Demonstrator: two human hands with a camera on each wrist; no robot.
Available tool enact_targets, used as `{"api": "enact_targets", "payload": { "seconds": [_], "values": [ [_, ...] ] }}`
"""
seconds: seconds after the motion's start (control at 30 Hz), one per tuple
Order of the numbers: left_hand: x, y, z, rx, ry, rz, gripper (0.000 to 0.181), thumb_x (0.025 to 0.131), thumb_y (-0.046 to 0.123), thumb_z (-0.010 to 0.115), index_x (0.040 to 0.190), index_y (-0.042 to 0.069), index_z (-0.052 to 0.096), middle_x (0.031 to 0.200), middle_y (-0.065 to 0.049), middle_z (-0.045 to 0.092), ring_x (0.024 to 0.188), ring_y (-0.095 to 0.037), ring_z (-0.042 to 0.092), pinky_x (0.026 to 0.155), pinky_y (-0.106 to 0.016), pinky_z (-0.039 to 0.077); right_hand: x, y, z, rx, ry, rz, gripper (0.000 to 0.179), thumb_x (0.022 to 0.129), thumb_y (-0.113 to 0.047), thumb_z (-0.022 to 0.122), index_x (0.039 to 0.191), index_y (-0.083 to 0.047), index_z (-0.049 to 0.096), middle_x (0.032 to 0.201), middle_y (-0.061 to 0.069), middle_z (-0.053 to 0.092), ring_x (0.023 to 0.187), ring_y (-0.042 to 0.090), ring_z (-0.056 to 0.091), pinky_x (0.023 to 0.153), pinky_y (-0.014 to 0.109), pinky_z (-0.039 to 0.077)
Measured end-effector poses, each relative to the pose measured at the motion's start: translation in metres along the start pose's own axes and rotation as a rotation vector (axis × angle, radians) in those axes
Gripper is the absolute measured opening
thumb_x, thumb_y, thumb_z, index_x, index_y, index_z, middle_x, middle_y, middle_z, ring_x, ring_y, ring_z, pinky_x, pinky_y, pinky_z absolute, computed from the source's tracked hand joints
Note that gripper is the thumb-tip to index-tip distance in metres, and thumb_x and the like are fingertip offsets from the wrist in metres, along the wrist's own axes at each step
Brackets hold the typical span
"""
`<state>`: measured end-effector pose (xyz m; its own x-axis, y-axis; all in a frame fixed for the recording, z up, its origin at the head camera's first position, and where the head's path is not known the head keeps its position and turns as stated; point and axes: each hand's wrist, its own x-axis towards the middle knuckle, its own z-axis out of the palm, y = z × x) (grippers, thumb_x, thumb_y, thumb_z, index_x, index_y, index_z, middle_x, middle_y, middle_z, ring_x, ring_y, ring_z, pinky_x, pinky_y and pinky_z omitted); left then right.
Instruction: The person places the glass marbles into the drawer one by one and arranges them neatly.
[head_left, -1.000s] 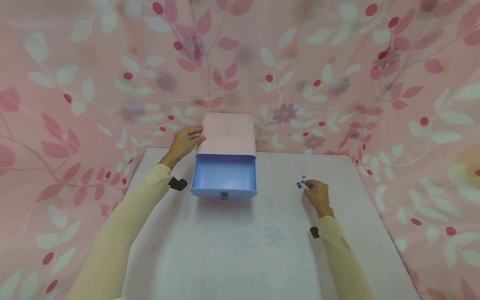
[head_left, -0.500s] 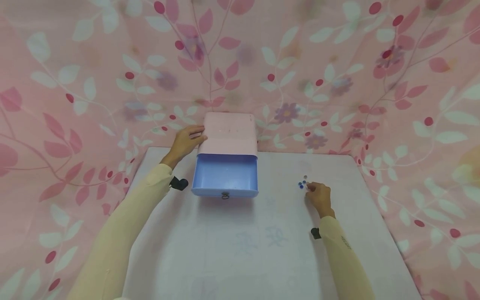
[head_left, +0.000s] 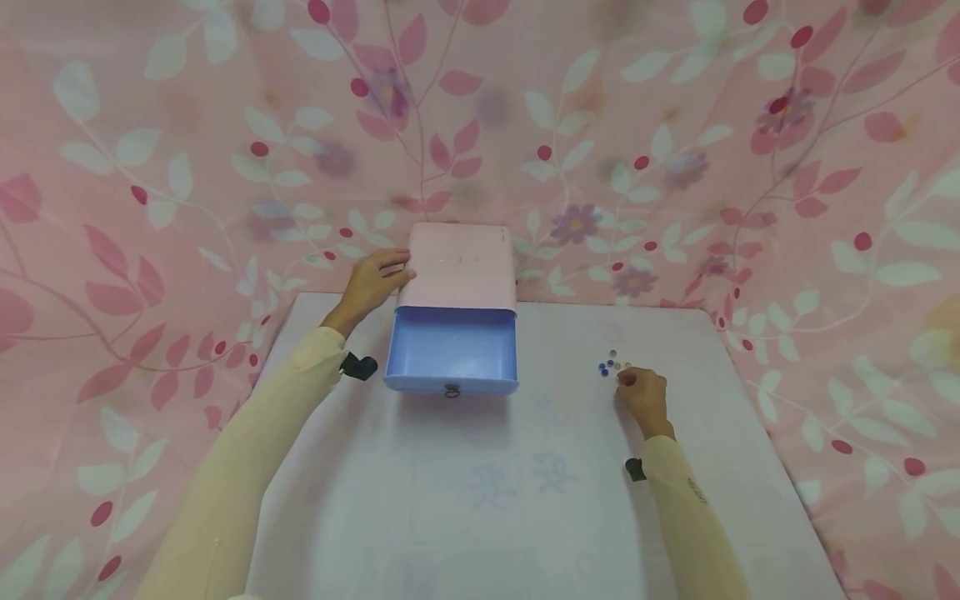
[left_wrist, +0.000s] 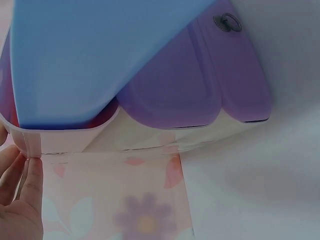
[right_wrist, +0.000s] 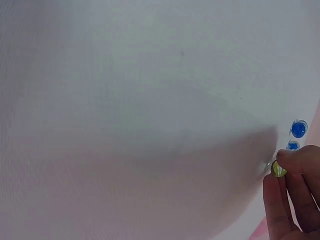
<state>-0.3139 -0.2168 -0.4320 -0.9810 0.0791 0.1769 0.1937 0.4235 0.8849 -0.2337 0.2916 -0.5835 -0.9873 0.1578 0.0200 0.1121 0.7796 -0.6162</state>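
A small drawer cabinet (head_left: 461,265) with a pale pink casing stands at the back of the table. Its top blue drawer (head_left: 453,346) is pulled out, with nothing visible inside. My left hand (head_left: 370,286) rests on the cabinet's left side, fingers extended along the casing. To the right, my right hand (head_left: 645,398) pinches a yellow-green glass marble (right_wrist: 278,169) between thumb and fingertips, low over the table. Several marbles lie just beyond those fingers, among them a blue marble (right_wrist: 298,129) in the right wrist view.
Below the blue drawer, a purple drawer (left_wrist: 170,80) with others stacked by it is closed; a metal ring pull (left_wrist: 230,22) hangs on one front. The white table (head_left: 450,500) backs onto a pink floral cloth (head_left: 480,125).
My right hand has drawn slightly back and right from the cluster of marbles, uncovering more of them. The left hand stays on the cabinet, and the drawer has not moved.
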Motion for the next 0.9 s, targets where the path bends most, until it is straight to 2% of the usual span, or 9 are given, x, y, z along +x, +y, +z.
{"api": "enact_targets", "payload": {
  "seconds": [0.17,0.37,0.67,0.9],
  "values": [
    [-0.001,0.001,0.001,0.012,-0.004,-0.011,0.05,0.091,0.025,0.071,0.134,0.003,0.058,0.141,-0.007,0.05,0.129,-0.028,0.05,0.102,-0.039,0.047,0.002,-0.002,-0.002,0.015,0.002,0.0,0.027,0.079,0.005,0.064,0.105,0.003,0.071,0.097,0.019,0.07,0.094,0.035,0.063,0.083,0.045,0.053],
    [-0.001,0.002,0.001,0.011,-0.006,-0.012,0.05,0.091,0.024,0.072,0.134,0.003,0.058,0.141,-0.007,0.05,0.129,-0.026,0.05,0.102,-0.038,0.046,0.002,-0.012,-0.005,0.06,0.048,-0.058,0.027,0.08,0.004,0.065,0.106,0.004,0.071,0.097,0.019,0.071,0.089,0.033,0.065,0.077,0.043,0.055],
    [-0.002,0.003,0.0,0.009,-0.003,-0.016,0.051,0.091,0.025,0.071,0.135,0.003,0.058,0.142,-0.008,0.05,0.129,-0.028,0.05,0.103,-0.04,0.046,0.003,-0.044,-0.009,0.149,0.086,-0.142,0.023,0.08,0.001,0.069,0.102,0.003,0.073,0.096,0.017,0.072,0.09,0.033,0.068,0.081,0.045,0.056],
    [-0.003,0.005,0.001,0.017,-0.011,-0.025,0.051,0.092,0.025,0.07,0.136,0.005,0.056,0.142,-0.01,0.049,0.129,-0.032,0.049,0.101,-0.042,0.047,0.003,-0.074,-0.013,0.234,0.112,-0.23,0.02,0.079,0.001,0.071,0.098,0.002,0.075,0.093,0.014,0.073,0.084,0.03,0.071,0.072,0.036,0.06]
  ]
}}
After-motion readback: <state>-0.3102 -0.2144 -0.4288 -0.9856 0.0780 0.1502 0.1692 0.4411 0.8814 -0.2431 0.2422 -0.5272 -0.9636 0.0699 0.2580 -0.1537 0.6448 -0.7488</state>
